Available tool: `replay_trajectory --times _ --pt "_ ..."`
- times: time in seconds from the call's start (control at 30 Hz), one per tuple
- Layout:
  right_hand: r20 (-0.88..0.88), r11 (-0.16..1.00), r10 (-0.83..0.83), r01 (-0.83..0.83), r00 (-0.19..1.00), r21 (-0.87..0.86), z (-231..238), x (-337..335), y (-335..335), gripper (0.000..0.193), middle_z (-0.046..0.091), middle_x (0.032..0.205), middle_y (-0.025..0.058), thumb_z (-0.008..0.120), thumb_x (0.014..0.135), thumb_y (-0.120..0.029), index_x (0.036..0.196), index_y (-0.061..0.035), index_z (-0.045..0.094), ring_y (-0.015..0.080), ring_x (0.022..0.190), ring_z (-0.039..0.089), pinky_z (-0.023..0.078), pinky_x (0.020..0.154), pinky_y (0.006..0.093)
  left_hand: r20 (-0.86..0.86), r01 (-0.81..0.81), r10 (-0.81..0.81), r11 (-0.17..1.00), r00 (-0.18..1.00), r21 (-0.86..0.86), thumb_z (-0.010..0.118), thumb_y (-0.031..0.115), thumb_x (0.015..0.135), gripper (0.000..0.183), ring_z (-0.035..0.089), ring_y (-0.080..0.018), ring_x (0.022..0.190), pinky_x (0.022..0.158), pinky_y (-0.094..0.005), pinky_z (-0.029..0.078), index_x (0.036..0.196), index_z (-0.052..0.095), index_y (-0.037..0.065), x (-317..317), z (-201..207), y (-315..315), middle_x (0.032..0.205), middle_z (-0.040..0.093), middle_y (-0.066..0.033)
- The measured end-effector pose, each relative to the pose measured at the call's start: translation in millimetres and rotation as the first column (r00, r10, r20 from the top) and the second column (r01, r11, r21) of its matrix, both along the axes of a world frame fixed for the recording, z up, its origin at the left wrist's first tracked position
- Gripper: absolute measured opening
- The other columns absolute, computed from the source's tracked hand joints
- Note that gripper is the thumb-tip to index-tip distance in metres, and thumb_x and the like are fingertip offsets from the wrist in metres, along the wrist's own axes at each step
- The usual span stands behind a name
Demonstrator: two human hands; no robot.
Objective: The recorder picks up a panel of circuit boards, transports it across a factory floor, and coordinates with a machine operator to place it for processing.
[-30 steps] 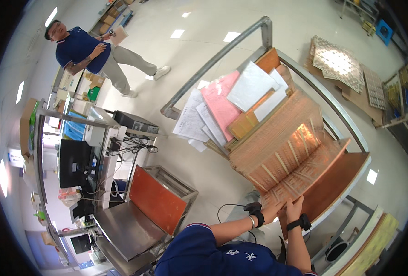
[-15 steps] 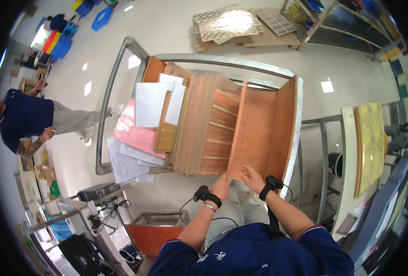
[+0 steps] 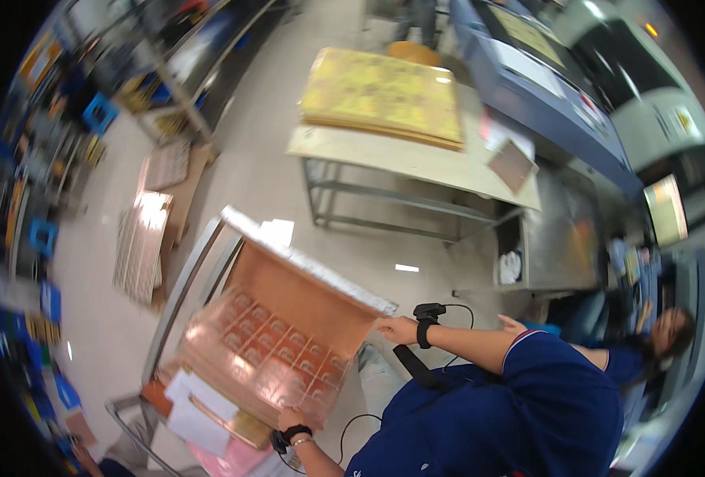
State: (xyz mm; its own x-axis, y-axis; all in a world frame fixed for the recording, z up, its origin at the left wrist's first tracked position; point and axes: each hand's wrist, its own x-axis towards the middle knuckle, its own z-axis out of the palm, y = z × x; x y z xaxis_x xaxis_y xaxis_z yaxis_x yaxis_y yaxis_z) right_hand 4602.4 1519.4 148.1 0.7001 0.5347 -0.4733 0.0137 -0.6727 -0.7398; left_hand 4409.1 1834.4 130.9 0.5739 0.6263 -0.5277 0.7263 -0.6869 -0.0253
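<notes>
I see the hands have parted since half a second ago: left hand (image 3: 293, 418) at the copper panels (image 3: 273, 342) in the cart (image 3: 312, 264), right hand (image 3: 400, 329) by its rim, so the panels seem no longer handled two-handed. I can't tell whether either grip is pinching or spread.

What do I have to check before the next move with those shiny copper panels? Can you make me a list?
1. Left hand at the panels: ok, it is at their near edge.
2. Left hand's grip firm: cannot tell, the fingertips are too unclear.
3. Right hand by the cart: ok, it is at the corner of the end board.
4. Panels inside the cart: ok, they lean together in a stack.
5. Papers neat: not ok, they overlap at odd angles.
6. Right wrist's cable away from the panels: ok, it loops off on the other side.
</notes>
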Motion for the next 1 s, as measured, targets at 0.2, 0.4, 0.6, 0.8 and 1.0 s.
replay_trajectory --times 0.2,0.4,0.6,0.8,1.0 --pt "0.067 0.938 -0.348 0.347 0.935 0.016 -17 -39 -107 0.028 0.059 0.095 0.0146 0.045 0.080 -0.020 0.104 -0.0093 0.055 0.0289 0.087 0.057 0.044 0.078 0.0339 0.688 0.497 -0.153 0.801 0.709 -0.334 0.044 0.008 0.084 0.024 0.056 -0.0238 0.089 0.077 -0.0307 0.043 0.102 0.054 -0.004 101 69 -66 0.096 0.058 -0.0178" --pt "0.172 0.782 -0.619 0.622 0.766 0.041 -31 -129 -216 0.030 0.059 0.098 0.0132 0.045 0.081 -0.020 0.106 -0.0070 0.053 0.0253 0.088 0.057 0.044 0.078 0.0321 0.897 0.915 0.224 0.046 0.382 -0.401 0.038 0.018 0.089 0.032 0.052 -0.0266 0.097 0.085 -0.0353 0.041 0.107 0.048 -0.006 154 239 -271 0.108 0.052 -0.0201" --pt "-0.013 0.640 -0.746 0.721 0.666 0.267 -3 -223 -268 0.029 0.059 0.093 0.0143 0.048 0.081 -0.019 0.105 -0.0046 0.054 0.0234 0.086 0.057 0.044 0.076 0.0311 0.980 0.960 0.019 -0.205 0.197 -0.189 0.040 0.026 0.088 0.035 0.056 -0.0297 0.084 0.078 -0.0373 0.043 0.101 0.051 -0.005 134 275 -387 0.091 0.058 -0.0209" --pt "-0.215 0.422 -0.856 0.876 0.470 0.233 -23 -283 -296 0.028 0.060 0.093 0.0112 0.050 0.081 -0.018 0.105 -0.0057 0.055 0.0192 0.084 0.058 0.045 0.075 0.0300 0.886 0.826 0.308 -0.547 0.347 -0.134 0.045 0.022 0.086 0.025 0.058 -0.0343 0.078 0.066 -0.0412 0.049 0.097 0.051 0.000 111 307 -425 0.083 0.059 -0.0197" --pt "-0.121 0.522 -0.843 0.851 0.524 0.052 -54 -292 -297 0.029 0.060 0.092 0.0148 0.049 0.081 -0.021 0.103 -0.0039 0.055 0.0251 0.086 0.058 0.044 0.078 0.0320 0.845 0.648 0.325 -0.761 0.426 -0.034 0.045 0.013 0.085 0.033 0.056 -0.0337 0.067 0.054 -0.0382 0.049 0.118 0.043 0.009 83 340 -473 0.088 0.056 -0.0192"
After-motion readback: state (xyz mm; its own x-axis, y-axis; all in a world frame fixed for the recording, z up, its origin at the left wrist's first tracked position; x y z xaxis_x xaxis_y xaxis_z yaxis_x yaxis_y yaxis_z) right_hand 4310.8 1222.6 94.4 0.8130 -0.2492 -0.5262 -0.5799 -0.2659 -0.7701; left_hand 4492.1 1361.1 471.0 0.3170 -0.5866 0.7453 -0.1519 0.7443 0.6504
